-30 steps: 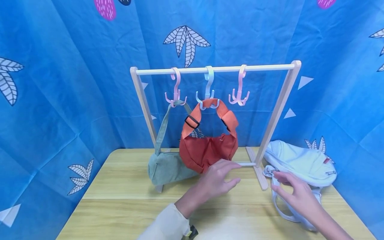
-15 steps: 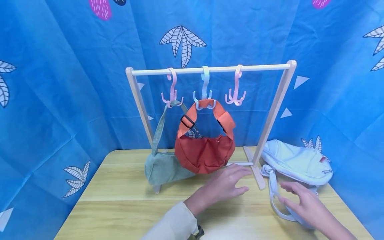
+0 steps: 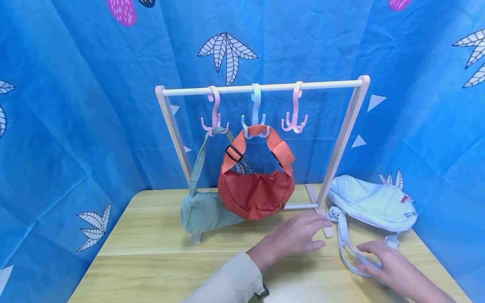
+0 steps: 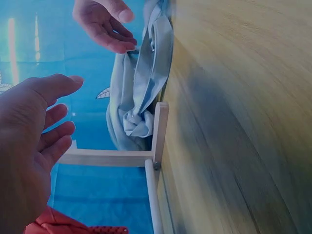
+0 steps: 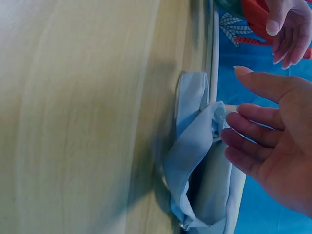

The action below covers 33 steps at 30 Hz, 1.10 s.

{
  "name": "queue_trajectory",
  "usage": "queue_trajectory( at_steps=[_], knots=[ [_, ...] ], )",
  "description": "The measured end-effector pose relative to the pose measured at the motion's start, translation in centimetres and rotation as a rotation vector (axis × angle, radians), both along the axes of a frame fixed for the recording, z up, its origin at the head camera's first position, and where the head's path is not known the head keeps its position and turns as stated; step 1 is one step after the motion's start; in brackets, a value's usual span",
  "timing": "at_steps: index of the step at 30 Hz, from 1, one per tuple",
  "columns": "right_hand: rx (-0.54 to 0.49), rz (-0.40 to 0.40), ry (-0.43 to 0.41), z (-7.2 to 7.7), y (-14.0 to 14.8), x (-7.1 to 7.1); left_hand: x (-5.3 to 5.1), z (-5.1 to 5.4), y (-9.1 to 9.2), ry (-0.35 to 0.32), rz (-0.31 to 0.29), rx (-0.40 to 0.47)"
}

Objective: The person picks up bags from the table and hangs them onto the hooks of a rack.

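A pale blue-white bag [image 3: 373, 202] lies at the right of the table, its strap [image 3: 346, 248] looped toward the front. Over that strap hovers my right hand [image 3: 390, 265], fingers loosely bent and gripping nothing; in the right wrist view the strap [image 5: 187, 151] is just beside the fingertips. My left hand [image 3: 297, 235] is in the air below and right of the red bag [image 3: 255, 193], with thumb and fingers apart and nothing held. By its orange strap the red bag hangs from the blue hook [image 3: 256, 105]. A green bag [image 3: 210, 212] hangs from the left pink hook [image 3: 215, 109].
A wooden rack [image 3: 341, 139] stands on the table [image 3: 151, 256] and carries the hooks along its top bar. The right pink hook [image 3: 294, 111] bears no bag. Behind everything is a blue patterned curtain [image 3: 303, 42].
My left hand has moved right, away from the red bag toward the pale bag's strap. My right hand has lowered slightly over the strap. The head view has shifted a little to the right.
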State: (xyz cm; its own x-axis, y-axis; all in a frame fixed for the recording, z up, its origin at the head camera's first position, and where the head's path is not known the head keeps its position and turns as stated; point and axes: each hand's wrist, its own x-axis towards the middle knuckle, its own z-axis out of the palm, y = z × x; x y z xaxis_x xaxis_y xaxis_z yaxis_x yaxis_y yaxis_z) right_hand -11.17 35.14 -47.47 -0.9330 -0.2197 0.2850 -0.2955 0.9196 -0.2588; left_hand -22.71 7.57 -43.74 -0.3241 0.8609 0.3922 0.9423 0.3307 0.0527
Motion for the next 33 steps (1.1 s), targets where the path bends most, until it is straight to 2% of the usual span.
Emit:
queue_trajectory(
  at_steps=[6, 9, 12, 18, 22, 25, 29, 33],
  knots=[
    [0.012, 0.013, -0.193, -0.1, 0.9, 0.0, -0.1, -0.7, 1.3, -0.006, -0.034, -0.062],
    [0.038, 0.024, -0.26, -0.1, 1.3, -0.1, 0.0, -1.2, 2.1, 0.007, -0.041, -0.109],
    [0.062, 0.038, -0.266, -0.3, 1.5, -0.2, 0.1, -1.7, 3.0, 0.017, -0.049, -0.16],
    [0.101, 0.026, -0.227, -0.7, 1.7, -0.2, 0.5, -2.4, 4.7, 0.067, -0.071, -0.231],
    [0.117, 0.018, -0.251, -0.8, 1.9, -0.3, 0.6, -2.4, 5.5, 0.088, -0.086, -0.311],
    [0.123, 0.014, -0.271, -0.9, 2.0, -0.4, 0.6, -2.5, 6.2, 0.106, -0.112, -0.336],
    [0.111, 0.012, -0.308, -1.2, 2.3, -0.5, 0.6, -3.1, 7.1, 0.125, -0.161, -0.345],
    [0.087, 0.014, -0.347, -1.3, 2.5, -0.7, 0.7, -3.8, 7.9, 0.112, -0.178, -0.387]
  ],
)
